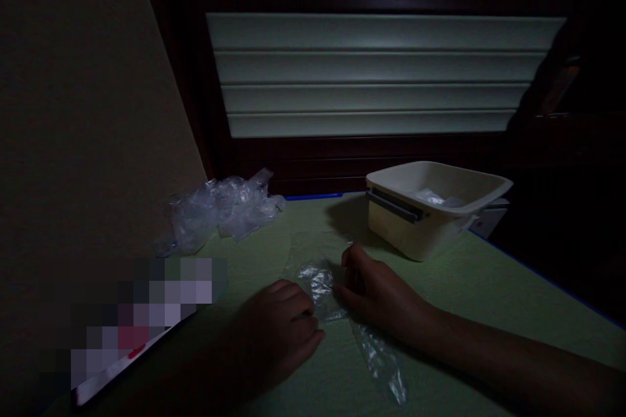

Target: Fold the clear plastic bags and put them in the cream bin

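Observation:
A clear plastic bag [320,280], crinkled and shiny in the middle, lies on the green tabletop between my two hands. At its lower left edge, my left hand [281,329] is closed, fingers curled against the plastic. My right hand [374,290] rests on the other side with bent fingers, its thumb against the bag and its index finger near the far right corner. Dim light hides the exact finger contact. Under and below my right wrist, a narrow crumpled strip of clear plastic [381,361] trails toward me.
A heap of clear plastic bags [225,205] sits at the back left. At the back right stands a cream plastic bin [405,228] with a grey handle and some clear plastic inside. A blurred-out flat object [161,313] lies left. A dark-framed slatted panel [376,68] rises behind the table.

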A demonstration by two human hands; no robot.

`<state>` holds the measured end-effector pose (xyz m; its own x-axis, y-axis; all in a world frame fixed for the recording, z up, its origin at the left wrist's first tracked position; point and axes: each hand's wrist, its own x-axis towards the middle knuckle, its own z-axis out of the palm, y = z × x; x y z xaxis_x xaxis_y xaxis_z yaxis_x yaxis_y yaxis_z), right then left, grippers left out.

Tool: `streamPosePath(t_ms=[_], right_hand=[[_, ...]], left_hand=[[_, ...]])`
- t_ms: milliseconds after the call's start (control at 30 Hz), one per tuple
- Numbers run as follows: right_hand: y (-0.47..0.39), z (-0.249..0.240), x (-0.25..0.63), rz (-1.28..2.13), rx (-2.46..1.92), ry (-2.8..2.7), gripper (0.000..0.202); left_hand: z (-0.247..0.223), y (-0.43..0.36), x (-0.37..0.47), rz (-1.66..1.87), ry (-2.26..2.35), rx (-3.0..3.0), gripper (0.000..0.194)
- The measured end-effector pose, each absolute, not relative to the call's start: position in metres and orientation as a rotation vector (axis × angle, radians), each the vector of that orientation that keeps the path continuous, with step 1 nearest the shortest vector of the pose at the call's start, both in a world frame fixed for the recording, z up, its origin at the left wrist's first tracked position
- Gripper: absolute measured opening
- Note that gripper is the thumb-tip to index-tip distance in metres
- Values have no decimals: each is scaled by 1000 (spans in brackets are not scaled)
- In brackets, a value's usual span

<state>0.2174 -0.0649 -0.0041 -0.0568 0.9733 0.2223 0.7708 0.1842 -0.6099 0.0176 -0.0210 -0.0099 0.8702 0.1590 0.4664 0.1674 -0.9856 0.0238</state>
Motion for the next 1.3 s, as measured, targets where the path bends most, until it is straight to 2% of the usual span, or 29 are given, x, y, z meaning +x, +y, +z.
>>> streamPosePath(t_ms=[133, 267, 600, 867, 1033, 1200, 1300], right_hand=[[-66, -2, 217, 390, -1671, -1953, 14], [-69, 3, 217, 379, -1635, -2016, 5], [-76, 17, 215, 676, -1341, -2051, 13], [-80, 21, 219, 159, -1319, -2305, 21], [-83, 23, 215, 170, -1192, -2462, 34], [-94, 26, 215, 430, -1224, -2664, 59], [-98, 27, 217, 539, -1288, -2692, 67]], left_hand=[[-8, -23, 19, -730, -281, -3013, 9], [-4, -26, 18, -694, -278, -3004, 12], [-2, -28, 19, -818, -499, -2919, 15], [-3, -29, 17, -563, -259, -2978, 13], [-5, -29, 18, -570, -255, -3001, 14], [-4, -29, 18, -600, -234, -2994, 16], [-4, -30, 18, -627, -252, -3016, 16]])
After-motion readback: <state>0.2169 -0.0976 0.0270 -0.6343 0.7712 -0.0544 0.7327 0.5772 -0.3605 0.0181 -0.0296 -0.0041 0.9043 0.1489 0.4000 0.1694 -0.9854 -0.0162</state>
